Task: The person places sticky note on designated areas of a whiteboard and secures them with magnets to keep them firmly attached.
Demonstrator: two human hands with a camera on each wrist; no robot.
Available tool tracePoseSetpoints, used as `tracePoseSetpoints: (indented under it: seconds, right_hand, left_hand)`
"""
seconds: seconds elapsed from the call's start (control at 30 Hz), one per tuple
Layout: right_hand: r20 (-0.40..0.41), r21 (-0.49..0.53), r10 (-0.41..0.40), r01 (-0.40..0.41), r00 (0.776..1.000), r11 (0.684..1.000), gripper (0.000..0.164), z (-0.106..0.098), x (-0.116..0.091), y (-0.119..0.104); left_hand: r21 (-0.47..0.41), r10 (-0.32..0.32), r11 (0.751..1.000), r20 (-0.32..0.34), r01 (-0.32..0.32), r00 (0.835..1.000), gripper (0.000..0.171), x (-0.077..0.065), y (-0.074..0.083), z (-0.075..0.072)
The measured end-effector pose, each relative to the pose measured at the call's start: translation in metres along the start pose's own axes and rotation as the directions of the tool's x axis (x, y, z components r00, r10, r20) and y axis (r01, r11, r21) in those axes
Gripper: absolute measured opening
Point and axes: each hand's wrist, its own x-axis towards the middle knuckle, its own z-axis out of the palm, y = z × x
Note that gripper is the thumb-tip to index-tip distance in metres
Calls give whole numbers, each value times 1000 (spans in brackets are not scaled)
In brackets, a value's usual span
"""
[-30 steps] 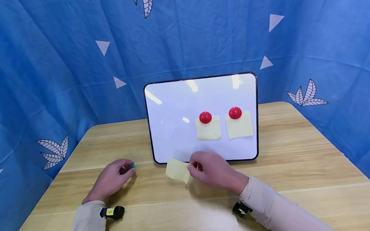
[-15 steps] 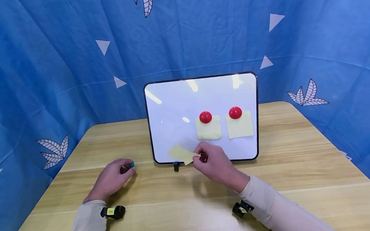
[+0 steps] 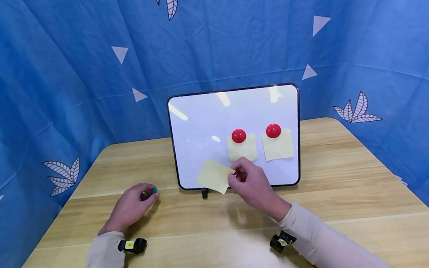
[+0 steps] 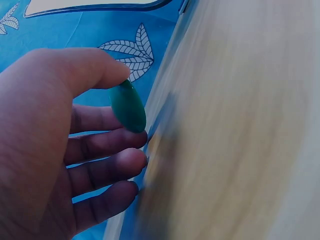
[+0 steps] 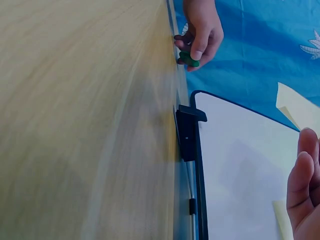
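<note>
My right hand (image 3: 254, 187) pinches a pale yellow sticky note (image 3: 214, 176) by its right edge, just in front of the whiteboard's lower part. In the right wrist view, that note (image 5: 296, 106) stands out beyond the fingertips. A green, glossy, rounded magnet (image 4: 128, 106) is held between thumb and fingers of my left hand (image 3: 130, 208), which stays low over the table, left of the board. The whiteboard (image 3: 200, 125) leans upright with two sticky notes on its right half, one (image 3: 243, 149) and another (image 3: 278, 147), each under a red round magnet.
The board stands on a black foot (image 3: 204, 193) on the wooden table (image 3: 195, 237). Behind it hangs a blue curtain (image 3: 218, 38) with white leaf and triangle prints. Each wrist wears a black camera.
The right hand has lifted the sticky note up and slightly right, from the table's edge of the board to before its lower part. The left hand has hardly moved.
</note>
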Motion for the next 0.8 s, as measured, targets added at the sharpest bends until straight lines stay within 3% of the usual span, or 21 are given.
tracePoseSetpoints:
  seconds: [0.47,0.57,0.7,0.8]
  right_hand:
    - [-19,10,31,-31,999,999,24,-2,4,2]
    - [-6,30,45,-45,999,999,31,-4,5,2]
    - [9,36,45,-46,999,998,37,-5,6,3]
    - [13,12,35,-36,999,999,37,-4,7,5]
  left_hand:
    - [-36,25,999,5,-25,1000,44,5,9,9]
    - [-144,39,989,7,-37,999,41,5,14,13]
    - [-340,53,940,23,-42,998,45,6,24,16]
    - [-389,68,920,23,-54,997,47,8,34,15]
